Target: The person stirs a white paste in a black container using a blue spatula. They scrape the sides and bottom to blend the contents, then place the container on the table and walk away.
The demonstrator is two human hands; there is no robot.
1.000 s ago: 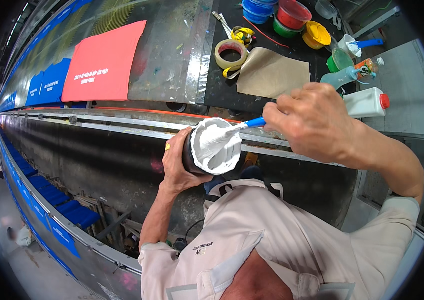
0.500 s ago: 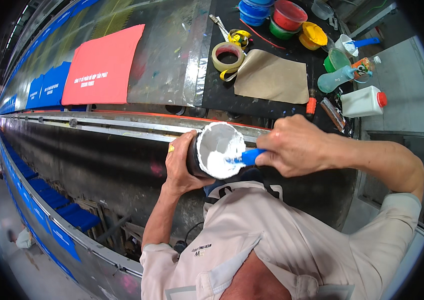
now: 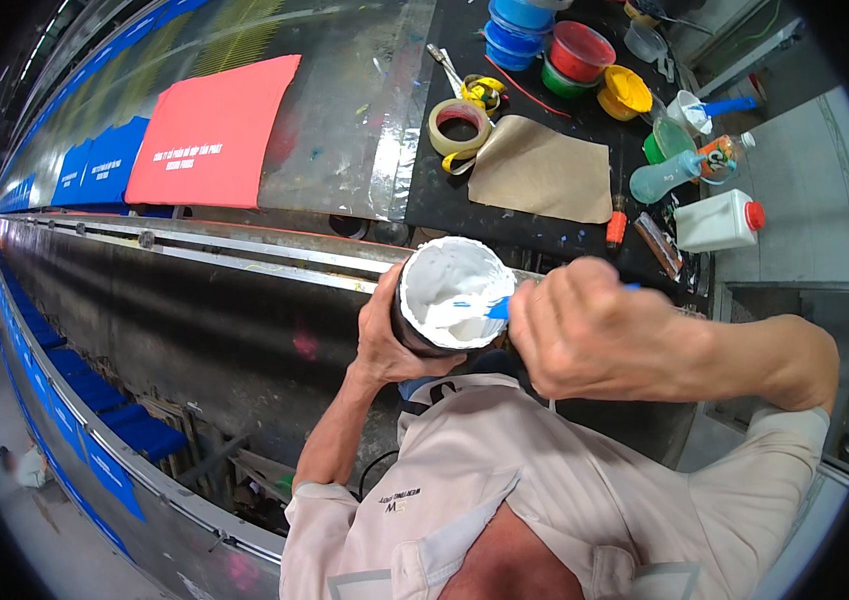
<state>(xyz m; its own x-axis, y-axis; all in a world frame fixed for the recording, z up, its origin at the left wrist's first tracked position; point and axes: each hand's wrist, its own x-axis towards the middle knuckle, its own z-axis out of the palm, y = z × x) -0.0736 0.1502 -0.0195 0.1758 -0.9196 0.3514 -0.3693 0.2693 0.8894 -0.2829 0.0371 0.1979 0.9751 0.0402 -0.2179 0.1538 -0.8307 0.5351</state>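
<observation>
My left hand point(image 3: 384, 330) is wrapped round a dark tub point(image 3: 414, 337) and holds it tilted, its mouth facing up toward me. Thick white paste point(image 3: 434, 275) coats the tub's inner wall and rim. In my closed right hand point(image 3: 584, 330) is a blue-handled spatula point(image 3: 496, 308), its end down in the paste. The blade is smeared white, so its shape is partly hidden. Both hands are in front of my body, near the table's edge.
A coral-red cloth point(image 3: 209, 135) and blue cloths point(image 3: 99, 165) lie on the long table. Brown paper point(image 3: 541, 170), a tape roll point(image 3: 459, 130), a red tub point(image 3: 582, 52), a yellow tub point(image 3: 626, 92), a plastic bottle point(image 3: 666, 178) and a white jug point(image 3: 714, 222) are on the black surface at right.
The tub has moved slightly right and now opens more toward me. My right hand has shifted lower and turned, blurred by motion, with the spatula still in the tub.
</observation>
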